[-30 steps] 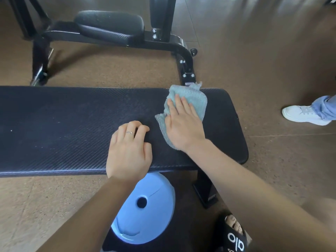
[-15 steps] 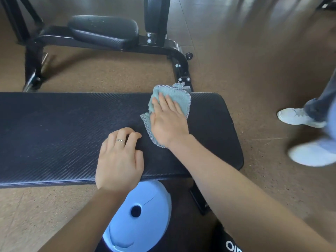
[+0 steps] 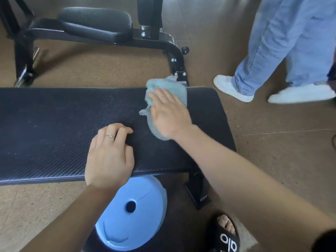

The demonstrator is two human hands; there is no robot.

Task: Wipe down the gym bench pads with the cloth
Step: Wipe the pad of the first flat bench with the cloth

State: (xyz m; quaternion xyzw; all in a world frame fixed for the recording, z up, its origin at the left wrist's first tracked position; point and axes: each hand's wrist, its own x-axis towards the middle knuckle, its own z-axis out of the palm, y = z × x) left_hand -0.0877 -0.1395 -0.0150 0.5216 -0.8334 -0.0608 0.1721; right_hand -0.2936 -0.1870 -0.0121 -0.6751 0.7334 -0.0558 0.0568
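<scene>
A long black textured bench pad [image 3: 54, 128] runs across the view from the left edge to right of centre. A crumpled light teal cloth [image 3: 164, 87] lies on the pad near its far edge. My right hand [image 3: 170, 113] presses flat on the cloth with straight fingers, covering most of it. My left hand [image 3: 109, 155], with a ring on one finger, rests on the pad's near edge, its fingertips curled against the surface and holding nothing.
A second bench with a black seat pad [image 3: 96, 22] and black frame stands behind. A person in blue jeans [image 3: 283, 42] and white shoes walks at the right. A light blue disc [image 3: 132, 213] lies on the floor under the bench, beside my sandalled foot [image 3: 227, 231].
My right hand slid the cloth to the left along the far edge of the pad and stays there. The person at the right has stepped further into view. My left hand stayed put.
</scene>
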